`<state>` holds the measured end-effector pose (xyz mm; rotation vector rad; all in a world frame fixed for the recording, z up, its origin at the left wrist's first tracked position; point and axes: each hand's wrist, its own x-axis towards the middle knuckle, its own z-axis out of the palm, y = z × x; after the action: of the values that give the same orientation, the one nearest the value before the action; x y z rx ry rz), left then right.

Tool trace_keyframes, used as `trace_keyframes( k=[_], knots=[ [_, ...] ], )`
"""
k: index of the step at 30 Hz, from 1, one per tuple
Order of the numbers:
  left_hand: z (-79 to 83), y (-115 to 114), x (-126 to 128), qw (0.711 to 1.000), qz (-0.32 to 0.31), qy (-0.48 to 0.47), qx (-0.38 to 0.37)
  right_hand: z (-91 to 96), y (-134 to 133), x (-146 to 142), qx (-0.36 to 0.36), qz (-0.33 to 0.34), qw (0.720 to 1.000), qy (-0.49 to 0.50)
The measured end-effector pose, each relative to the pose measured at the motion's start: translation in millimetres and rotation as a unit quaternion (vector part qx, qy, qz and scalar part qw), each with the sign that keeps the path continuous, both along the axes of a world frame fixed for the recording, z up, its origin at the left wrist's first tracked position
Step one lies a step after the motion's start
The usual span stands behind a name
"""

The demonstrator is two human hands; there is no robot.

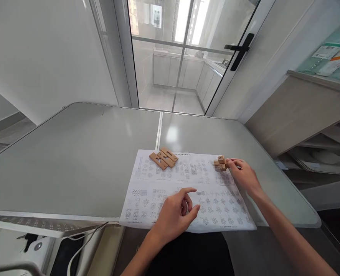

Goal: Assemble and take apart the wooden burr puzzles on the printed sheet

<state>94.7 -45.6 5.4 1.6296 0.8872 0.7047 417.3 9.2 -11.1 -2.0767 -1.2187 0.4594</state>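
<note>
My right hand pinches the right side of a small cluster of wooden puzzle blocks, at the right part of a printed paper sheet. Dark marks show on the blocks, one like a 2 or Z. Fingertips partly cover that side of the cluster. Over the sheet's lower middle, my left hand holds nothing, its index finger and thumb apart and the other fingers curled. Farther back on the paper lie several flat notched wooden puzzle pieces, side by side, with numbers on them.
The sheet, covered in small printed diagrams, lies on a grey-green folding table with a centre seam. Beyond it stands a glass door. A wooden shelf with plastic bottles on top is at the right. A cable hangs at the lower left.
</note>
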Motion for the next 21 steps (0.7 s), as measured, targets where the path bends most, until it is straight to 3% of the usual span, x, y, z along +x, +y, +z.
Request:
trace_keyframes(
  k=[7, 13, 17, 21],
  knots=[
    [-1.4, 0.5, 0.5, 1.000, 0.002, 0.009, 0.007, 0.0, -0.4, 4.2, -0.015, 0.014, 0.999, -0.026],
    [-1.8, -0.8, 1.6, 1.000, 0.004, 0.009, 0.015, 12.6, -33.2, -13.4, 0.030, -0.019, 0.998, -0.051],
    [1.0, -0.1, -0.8, 0.999, 0.002, 0.022, 0.032, 24.2, -60.3, -44.3, 0.078, 0.080, 0.993, -0.027],
    [4.9, 17.0, -9.2, 0.980, 0.084, 0.088, 0.160, 32.4, -63.5, -71.4, 0.095, 0.229, 0.969, 0.020]
  ],
)
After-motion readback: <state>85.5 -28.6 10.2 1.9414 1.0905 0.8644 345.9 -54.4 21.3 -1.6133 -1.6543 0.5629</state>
